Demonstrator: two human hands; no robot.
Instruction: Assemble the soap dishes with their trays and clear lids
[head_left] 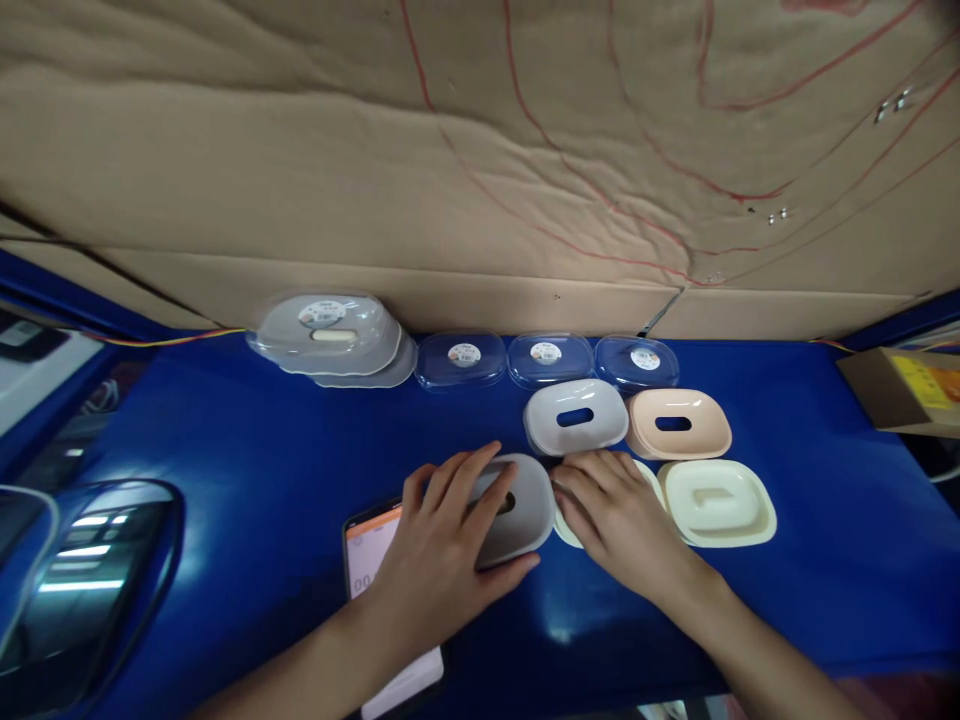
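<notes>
A grey oval dish with a slot in its middle (534, 510) lies under my left hand (457, 530). The thumb rests along its near edge and the bent fingers reach over its top and far side. My right hand (619, 515) is just to the right, palm down, its fingers curled above a cream oval dish (568, 531) that it mostly covers. Its fingertips come close to the grey dish's right rim; contact there is hard to judge. Behind the hands sit a pale grey slotted dish (551, 430) and a peach one (705, 425). Another cream dish (757, 525) lies at right.
Three clear lids with round labels (461, 370) line the back of the blue table (247, 480). At back left is a stack of grey dishes under a clear cover (322, 340). A phone (405, 675) lies partly beneath my left arm. A cardboard box (870, 390) stands far right.
</notes>
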